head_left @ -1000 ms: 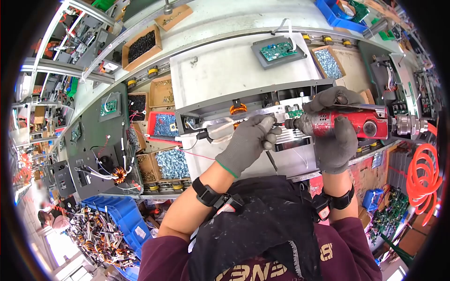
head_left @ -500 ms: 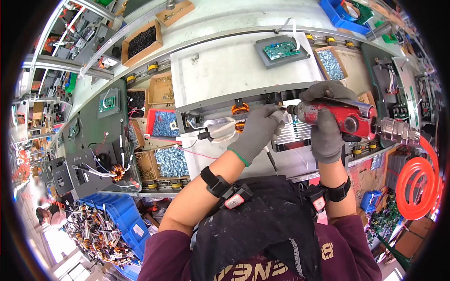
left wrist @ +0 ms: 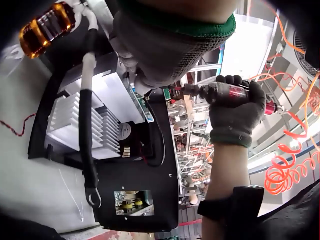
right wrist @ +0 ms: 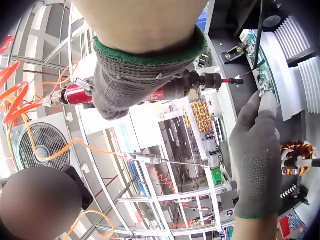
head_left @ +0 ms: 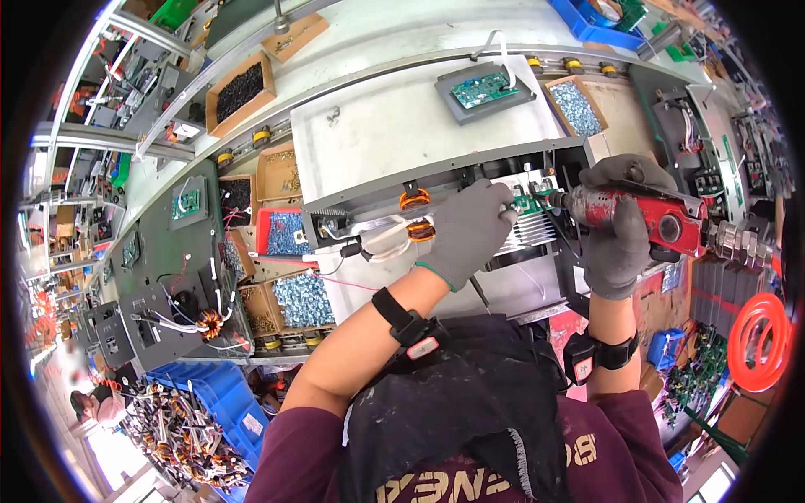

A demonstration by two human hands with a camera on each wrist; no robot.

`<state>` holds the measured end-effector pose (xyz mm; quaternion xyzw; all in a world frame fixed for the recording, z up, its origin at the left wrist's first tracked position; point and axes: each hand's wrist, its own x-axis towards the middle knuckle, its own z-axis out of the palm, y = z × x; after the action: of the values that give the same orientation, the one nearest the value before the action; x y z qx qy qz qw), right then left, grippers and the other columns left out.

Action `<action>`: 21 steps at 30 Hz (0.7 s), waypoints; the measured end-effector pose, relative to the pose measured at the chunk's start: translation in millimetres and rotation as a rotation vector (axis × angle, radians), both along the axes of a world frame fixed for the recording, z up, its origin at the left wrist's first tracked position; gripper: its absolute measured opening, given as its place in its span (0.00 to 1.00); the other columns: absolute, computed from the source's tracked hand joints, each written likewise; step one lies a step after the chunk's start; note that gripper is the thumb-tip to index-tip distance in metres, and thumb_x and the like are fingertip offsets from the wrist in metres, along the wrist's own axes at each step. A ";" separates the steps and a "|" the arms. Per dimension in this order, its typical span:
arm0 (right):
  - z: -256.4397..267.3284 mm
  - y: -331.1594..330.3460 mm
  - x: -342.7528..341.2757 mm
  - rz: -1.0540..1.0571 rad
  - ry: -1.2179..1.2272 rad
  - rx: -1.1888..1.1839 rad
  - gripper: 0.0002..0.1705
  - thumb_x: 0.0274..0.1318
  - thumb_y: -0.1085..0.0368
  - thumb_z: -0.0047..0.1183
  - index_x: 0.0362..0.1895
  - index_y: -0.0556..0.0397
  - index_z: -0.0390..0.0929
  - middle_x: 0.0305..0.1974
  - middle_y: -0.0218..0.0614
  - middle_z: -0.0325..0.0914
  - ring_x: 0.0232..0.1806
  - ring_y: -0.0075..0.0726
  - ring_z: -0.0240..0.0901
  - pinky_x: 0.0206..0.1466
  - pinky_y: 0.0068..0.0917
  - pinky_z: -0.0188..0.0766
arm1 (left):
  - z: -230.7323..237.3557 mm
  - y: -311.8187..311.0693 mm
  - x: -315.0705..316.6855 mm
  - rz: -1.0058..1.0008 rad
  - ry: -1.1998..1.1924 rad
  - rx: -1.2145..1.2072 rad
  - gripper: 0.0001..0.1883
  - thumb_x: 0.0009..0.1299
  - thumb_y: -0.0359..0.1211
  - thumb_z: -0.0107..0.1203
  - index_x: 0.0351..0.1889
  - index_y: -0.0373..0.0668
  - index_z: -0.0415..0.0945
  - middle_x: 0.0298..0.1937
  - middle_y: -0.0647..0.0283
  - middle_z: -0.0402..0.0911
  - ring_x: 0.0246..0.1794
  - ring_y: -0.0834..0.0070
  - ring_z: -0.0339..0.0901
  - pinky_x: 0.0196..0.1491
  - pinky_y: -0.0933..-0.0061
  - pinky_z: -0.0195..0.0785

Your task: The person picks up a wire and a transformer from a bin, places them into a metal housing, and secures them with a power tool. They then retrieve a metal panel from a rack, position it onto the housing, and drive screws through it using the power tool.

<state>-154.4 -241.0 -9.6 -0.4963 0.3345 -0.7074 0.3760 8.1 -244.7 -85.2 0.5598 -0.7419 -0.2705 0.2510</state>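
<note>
My right hand (head_left: 610,261) grips a red air screwdriver (head_left: 681,220), thumb and fingers wrapped around its body. Its bit (right wrist: 232,80) points toward the green circuit board (right wrist: 267,82) inside a dark metal chassis (left wrist: 165,200). The gloved left hand (head_left: 471,228) reaches over the chassis, fingertips together right at the board's edge; I cannot tell whether they pinch a small part there. Beside the board stands a finned white heat sink (left wrist: 70,125). Two copper-wound coils, one a toroid (head_left: 414,199), lie left of the left hand, with white and black cables (head_left: 369,239) near them.
Silver screws (head_left: 303,298) fill a box left of the chassis, near a red tray (head_left: 263,235). Behind the chassis, another circuit board (head_left: 478,87) sits on a grey plate. A coiled orange-red hose (head_left: 755,377) hangs at right. A blue bin (head_left: 239,398) stands at lower left.
The screwdriver's tip and the left fingertips, close together before, are now farther apart. The right hand has shifted right with the screwdriver; the left hand reaches farther over the chassis, and the board shows more.
</note>
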 end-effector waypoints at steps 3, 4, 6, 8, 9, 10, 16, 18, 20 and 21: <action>1.7 3.7 -0.7 -0.019 -0.039 0.042 0.23 0.50 0.64 0.56 0.52 0.54 0.68 0.41 0.44 0.76 0.41 0.43 0.76 0.47 0.41 0.74 | 14.1 -3.5 2.0 0.018 0.094 0.133 0.11 0.61 0.35 0.60 0.40 0.44 0.77 0.29 0.64 0.75 0.27 0.72 0.74 0.33 0.71 0.68; 2.5 4.3 0.2 -0.017 -0.072 0.071 0.24 0.50 0.63 0.56 0.52 0.54 0.68 0.41 0.44 0.76 0.41 0.42 0.75 0.48 0.41 0.74 | 18.6 -4.5 2.8 0.043 0.135 0.217 0.11 0.62 0.35 0.60 0.40 0.42 0.77 0.28 0.66 0.74 0.26 0.76 0.73 0.32 0.74 0.67; 5.6 3.4 2.9 -0.014 -0.086 0.029 0.23 0.50 0.63 0.55 0.52 0.54 0.68 0.41 0.44 0.75 0.41 0.42 0.75 0.49 0.42 0.73 | 3.3 -6.2 6.7 0.071 0.381 0.350 0.11 0.64 0.35 0.58 0.41 0.40 0.76 0.28 0.68 0.74 0.27 0.79 0.71 0.32 0.77 0.66; 8.5 2.3 5.7 -0.015 -0.101 -0.013 0.23 0.50 0.63 0.55 0.51 0.54 0.68 0.41 0.44 0.75 0.41 0.42 0.75 0.49 0.42 0.73 | 5.1 -8.0 11.0 0.095 0.625 0.483 0.11 0.66 0.34 0.57 0.42 0.38 0.75 0.28 0.70 0.74 0.27 0.83 0.68 0.32 0.79 0.65; 9.4 2.5 7.1 0.005 -0.125 -0.021 0.23 0.50 0.62 0.55 0.51 0.55 0.68 0.41 0.45 0.75 0.41 0.41 0.75 0.49 0.43 0.73 | 6.8 -5.5 13.9 0.092 0.655 0.521 0.11 0.67 0.34 0.55 0.42 0.36 0.75 0.29 0.70 0.75 0.28 0.84 0.68 0.32 0.80 0.65; 9.6 3.2 8.5 0.025 -0.148 -0.028 0.23 0.50 0.62 0.55 0.51 0.55 0.68 0.41 0.45 0.75 0.41 0.41 0.74 0.49 0.43 0.73 | 11.1 -3.3 15.6 0.090 0.685 0.561 0.12 0.68 0.34 0.54 0.43 0.34 0.74 0.31 0.70 0.75 0.29 0.85 0.68 0.32 0.82 0.64; 7.9 2.6 16.3 0.079 -0.166 0.059 0.24 0.50 0.61 0.56 0.50 0.55 0.68 0.41 0.44 0.75 0.40 0.40 0.74 0.48 0.41 0.74 | 3.6 0.9 18.9 0.086 0.558 0.487 0.11 0.70 0.34 0.51 0.41 0.34 0.74 0.30 0.66 0.76 0.29 0.82 0.70 0.33 0.79 0.65; 3.0 -1.4 18.4 0.088 -0.166 0.034 0.23 0.50 0.62 0.56 0.50 0.55 0.68 0.41 0.44 0.75 0.41 0.39 0.74 0.48 0.41 0.74 | -6.2 3.1 19.2 0.089 0.456 0.371 0.11 0.70 0.35 0.51 0.41 0.34 0.75 0.29 0.63 0.77 0.29 0.79 0.71 0.33 0.76 0.66; -0.8 -3.0 21.7 0.097 -0.165 0.009 0.23 0.50 0.62 0.56 0.50 0.55 0.68 0.41 0.44 0.75 0.41 0.39 0.75 0.48 0.40 0.74 | -7.6 4.7 18.6 0.090 0.354 0.257 0.12 0.71 0.36 0.51 0.41 0.35 0.75 0.29 0.61 0.77 0.28 0.76 0.72 0.34 0.73 0.67; -2.0 -3.6 25.6 0.106 -0.191 0.031 0.22 0.50 0.63 0.56 0.50 0.54 0.68 0.41 0.43 0.75 0.41 0.39 0.75 0.49 0.40 0.74 | -7.5 5.4 18.6 0.095 0.331 0.266 0.12 0.71 0.36 0.50 0.41 0.35 0.75 0.29 0.59 0.77 0.29 0.73 0.73 0.35 0.71 0.67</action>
<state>-128.8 -244.6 -11.6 -0.4379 0.2813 -0.7252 0.4508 26.8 -239.4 -92.7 0.5705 -0.6211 -0.4419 0.3057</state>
